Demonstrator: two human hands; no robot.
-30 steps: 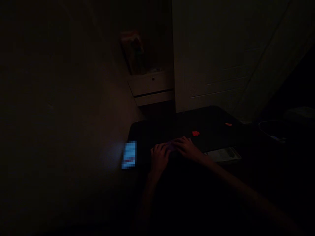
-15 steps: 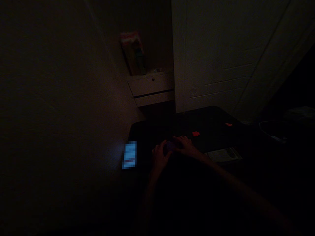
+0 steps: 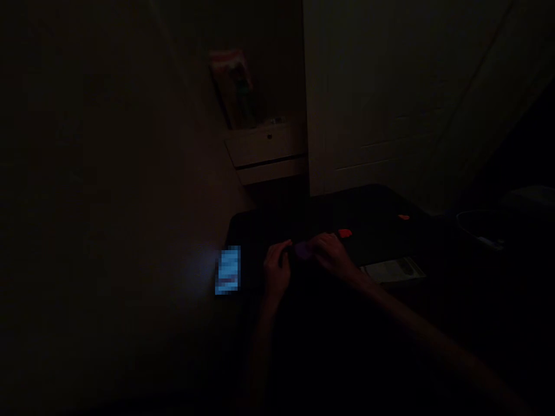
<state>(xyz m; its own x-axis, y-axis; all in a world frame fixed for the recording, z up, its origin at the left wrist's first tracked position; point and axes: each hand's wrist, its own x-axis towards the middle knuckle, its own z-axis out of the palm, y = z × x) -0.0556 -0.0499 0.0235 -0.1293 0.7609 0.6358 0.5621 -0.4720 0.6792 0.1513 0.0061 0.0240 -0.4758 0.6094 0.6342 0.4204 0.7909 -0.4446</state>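
Observation:
The room is very dark. My left hand (image 3: 277,268) and my right hand (image 3: 333,254) are close together over a dark table (image 3: 373,202). Between their curled fingers sits a small purplish thing (image 3: 303,249) that I cannot make out; both hands seem closed on it. A lit phone screen (image 3: 228,270) glows on the table's left edge, just left of my left hand. A small red piece (image 3: 345,233) lies right behind my right hand.
A second small red piece (image 3: 403,217) lies farther right on the table. A pale printed sheet (image 3: 392,270) sits at the table's right side. Behind stand a white drawer unit (image 3: 266,155) with a bag on it, and a white door (image 3: 390,98).
My hands have shifted slightly toward the far side of the table and drawn a little apart, the purplish thing showing between them. The picture has grown darker.

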